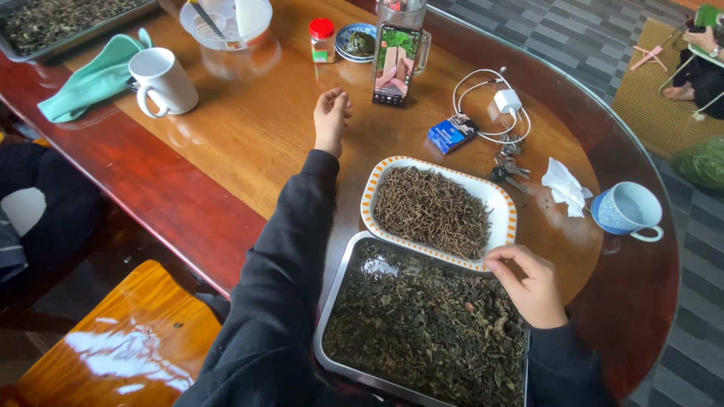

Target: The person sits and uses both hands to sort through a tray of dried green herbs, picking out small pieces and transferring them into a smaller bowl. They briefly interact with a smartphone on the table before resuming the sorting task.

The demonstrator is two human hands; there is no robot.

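Small rectangular blue packet with a white label patch [451,134] lying flat near the table's far right part, just beside a coiled white charging cable with plug [504,105] and above a bunch of metal keys [507,166]. Small jar with red cap and green-and-white label band [322,39] upright at the far edge, next to a blue patterned saucer [354,41]. Black smartphone with lit screen [395,65] propped upright against a clear glass mug [407,30].

Right hand [530,285] resting over the seam between two vessels — fingertips pinched together at the near rim of the white oval dish with orange-dotted border [504,197], which holds a heap of thin brown dried stems [430,211]. What sits in the pinch too small to tell. Heel of the hand over the far right corner of the rectangular steel tray [332,301], filled with dark green dried crumpled leaves [422,324]. Tray touching the dish, directly below it in view.

Left hand [332,119] well apart from both — loosely curled, fingers folded inward, knuckles on the bare glossy brown wooden table [226,151], holding nothing visible.

White ceramic mug [162,81] and mint-green cloth [94,79] at far left; blue-and-white cup [626,209] and crumpled white tissue [564,185] at right.
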